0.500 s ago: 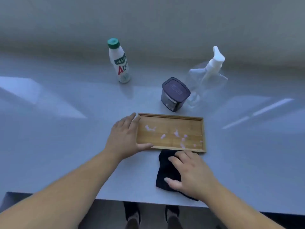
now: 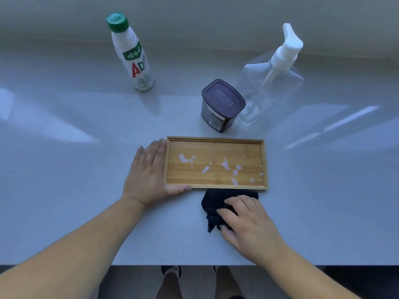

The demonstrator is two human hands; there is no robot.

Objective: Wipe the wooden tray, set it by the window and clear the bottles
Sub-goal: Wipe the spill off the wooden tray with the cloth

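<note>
A shallow wooden tray (image 2: 216,151) lies flat mid-table, its floor spotted with white liquid. My left hand (image 2: 149,175) rests flat against the tray's left end, thumb along the near rim. Just in front of the tray lies a bunched black cloth (image 2: 216,203); my right hand (image 2: 248,221) curls its fingers into it. Behind the tray stand a white drink bottle (image 2: 135,59) with a green cap, a dark lidded jar (image 2: 221,104) and a clear pump bottle (image 2: 272,78).
The grey table (image 2: 64,190) ends at a near edge just past my forearms, with my legs and feet below. A pale sill and wall run along the back behind the bottles.
My left hand has slid off the tray's corner to lie flat against its left end. My right hand's fingers have closed into the black cloth, bunching it.
</note>
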